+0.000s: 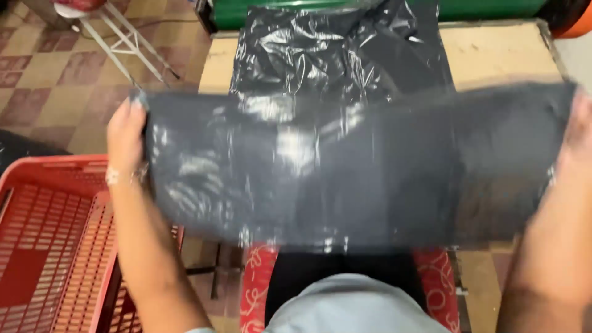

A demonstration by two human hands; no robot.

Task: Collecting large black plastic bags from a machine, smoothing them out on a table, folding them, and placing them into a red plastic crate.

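**Black plastic bag stretched between two hands**

The left hand [125,137] and right hand [576,132] each pinch, fingers clamped, one end of a thin, glossy black plastic bag [345,172], held taut and level above the lap. It appears spread, not yet laid down. More crumpled black plastic sheet [333,49] lies on the tan tabletop [493,52] ahead; a red slotted plastic crate [49,234] crowds the left, while the right side shows more room.

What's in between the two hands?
In the head view, a dark grey plastic bag stretches flat between the left hand and the right hand. Each hand grips one end, so nothing but bag fills the gap.
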